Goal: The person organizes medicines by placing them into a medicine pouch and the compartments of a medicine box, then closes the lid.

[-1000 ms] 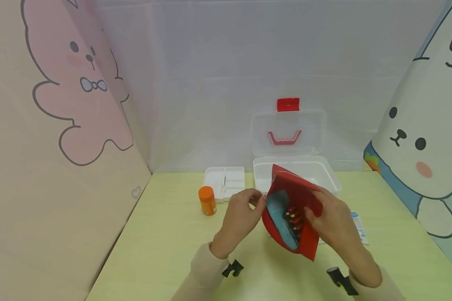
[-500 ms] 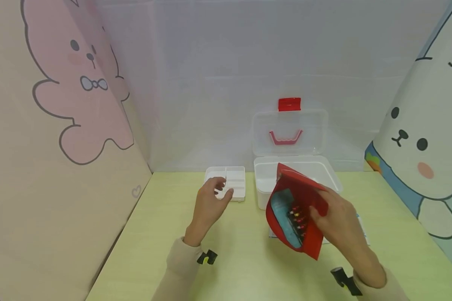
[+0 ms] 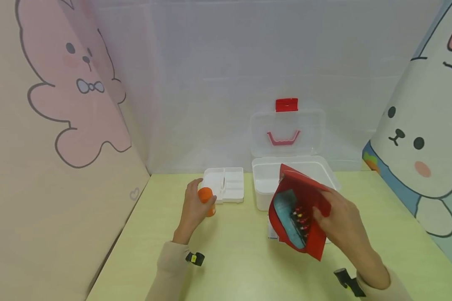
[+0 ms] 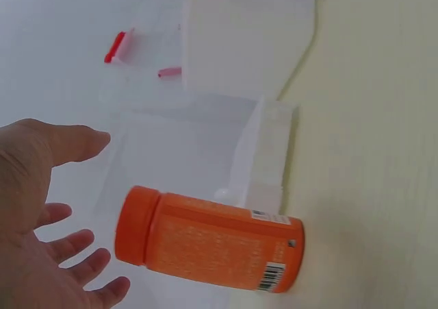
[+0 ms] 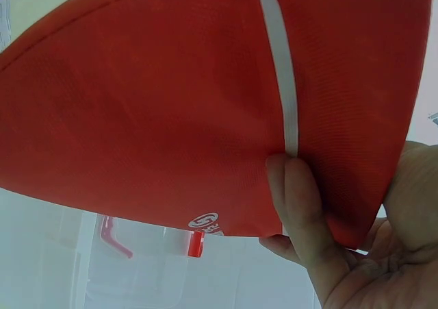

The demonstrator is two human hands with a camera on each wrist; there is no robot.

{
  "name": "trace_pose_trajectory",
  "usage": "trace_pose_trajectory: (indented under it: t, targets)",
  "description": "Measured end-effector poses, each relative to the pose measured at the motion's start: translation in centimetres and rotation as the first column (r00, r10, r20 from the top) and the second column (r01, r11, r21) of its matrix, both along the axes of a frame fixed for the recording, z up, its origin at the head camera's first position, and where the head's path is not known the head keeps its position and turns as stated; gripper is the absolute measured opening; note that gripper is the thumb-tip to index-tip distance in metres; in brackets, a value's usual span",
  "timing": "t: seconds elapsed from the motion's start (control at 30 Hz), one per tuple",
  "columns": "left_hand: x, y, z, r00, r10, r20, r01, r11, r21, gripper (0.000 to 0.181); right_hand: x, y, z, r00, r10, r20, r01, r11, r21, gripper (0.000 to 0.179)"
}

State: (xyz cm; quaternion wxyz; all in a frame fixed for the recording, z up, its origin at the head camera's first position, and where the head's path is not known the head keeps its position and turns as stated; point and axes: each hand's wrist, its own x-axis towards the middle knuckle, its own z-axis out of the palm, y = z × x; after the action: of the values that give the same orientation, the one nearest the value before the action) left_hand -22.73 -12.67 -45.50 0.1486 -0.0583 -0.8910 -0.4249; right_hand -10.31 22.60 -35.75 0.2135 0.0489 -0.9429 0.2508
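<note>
My left hand (image 3: pixel 193 209) is at the orange bottle (image 3: pixel 206 195), its thumb and fingers spread to either side of the cap in the head view. In the left wrist view the fingers are apart and not closed round the bottle, which stands upright on the table. My right hand (image 3: pixel 340 219) grips a red fabric pouch (image 3: pixel 316 236) by its edge and holds it up, mouth gaping. Inside the pouch show a light-blue item (image 3: pixel 286 209) and a dark strip of small red-tipped things (image 3: pixel 300 218). A white elastic band (image 5: pixel 280 55) crosses the pouch's outside.
Behind the pouch stands a white plastic box (image 3: pixel 264 198), its clear lid (image 3: pixel 309 129) raised and a red latch (image 3: pixel 286 105) on top. A white divided tray (image 3: pixel 234 187) lies left of it, just behind the bottle. A white-and-blue packet (image 3: pixel 272 230) is partly hidden under the pouch.
My left hand has left the pouch's edge and moved left to the orange bottle. My right hand still holds the pouch, shifted slightly right.
</note>
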Motion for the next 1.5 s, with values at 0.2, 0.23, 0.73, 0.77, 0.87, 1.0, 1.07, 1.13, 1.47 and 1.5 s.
trace_pose_trajectory:
  t: [0.2, 0.23, 0.73, 0.77, 0.87, 1.0, 1.07, 1.13, 1.47, 1.5]
  targets:
    - [-1.3, -0.7, -2.8, 0.998, -0.003, 0.068, -0.002, 0.997, 0.080, 0.081, 0.0, 0.1, 0.0, 1.000, -0.005, 0.011, 0.005, 1.000, 0.000, 0.042]
    - [-1.5, -0.8, -3.2, 0.996, -0.005, 0.084, -0.003, 0.996, 0.093, 0.082, 0.0, 0.1, 0.0, 1.000, -0.005, 0.013, 0.005, 1.000, -0.001, 0.042]
    - [-2.4, -0.9, -6.0, 0.993, 0.004, 0.114, -0.020, 0.991, 0.133, 0.066, 0.1, 0.2, -0.2, 1.000, -0.003, 0.016, 0.003, 1.000, -0.003, 0.042]
    - [-2.3, -0.8, -5.9, 0.994, 0.005, 0.112, -0.020, 0.991, 0.132, 0.066, 0.1, 0.2, -0.2, 1.000, -0.004, 0.019, 0.004, 1.000, -0.004, 0.042]
    - [-2.2, -0.7, -5.6, 0.995, 0.009, 0.102, -0.022, 0.992, 0.125, 0.065, 0.1, 0.1, -0.2, 1.000, -0.006, 0.027, 0.007, 1.000, -0.004, 0.042]
    - [-1.7, -0.5, -4.2, 0.997, 0.009, 0.073, -0.019, 0.991, 0.132, 0.065, 0.1, 0.1, -0.2, 1.000, -0.008, 0.019, 0.008, 1.000, -0.001, 0.041]
    - [-1.3, -0.4, -3.2, 0.999, 0.001, 0.042, -0.008, 0.989, 0.147, 0.064, 0.1, 0.1, -0.2, 1.000, -0.008, 0.009, 0.008, 1.000, 0.004, 0.041]
    - [-0.9, -0.1, -2.0, 1.000, -0.012, 0.005, 0.011, 0.986, 0.166, 0.063, 0.1, 0.1, -0.1, 1.000, -0.009, 0.010, 0.009, 1.000, 0.006, 0.042]
    - [1.7, 1.2, 3.0, 0.983, -0.060, -0.175, 0.096, 0.974, 0.205, 0.063, 0.1, -0.2, 0.1, 1.000, 0.001, 0.012, 0.000, 1.000, -0.010, 0.043]
    - [2.1, 1.3, 3.4, 0.981, -0.062, -0.184, 0.101, 0.972, 0.211, 0.062, 0.1, -0.3, 0.2, 1.000, 0.006, 0.013, -0.005, 1.000, -0.012, 0.043]
